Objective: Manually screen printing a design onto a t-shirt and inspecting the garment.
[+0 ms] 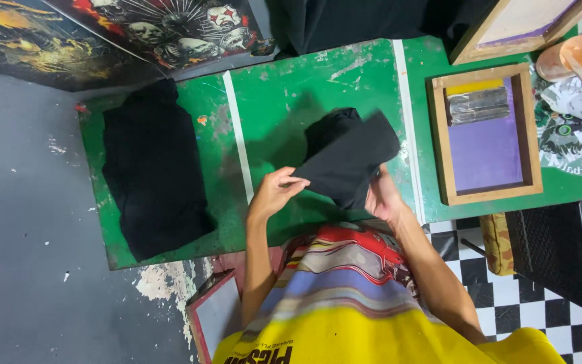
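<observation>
A folded black garment [347,156] is lifted just above the green table [284,94], blurred by motion. My left hand [276,191] pinches its near left corner. My right hand [380,195] grips it from below on the right, partly hidden by the cloth. A second black garment [151,168] lies flat on the table's left end, apart from both hands.
A wooden screen-printing frame [486,135] with purple mesh and a squeegee [477,105] lies on the table at right. Another frame [527,23] and an orange cup [570,57] stand at the far right. Printed posters [170,27] lean at the back. Checkered floor [513,290] is at lower right.
</observation>
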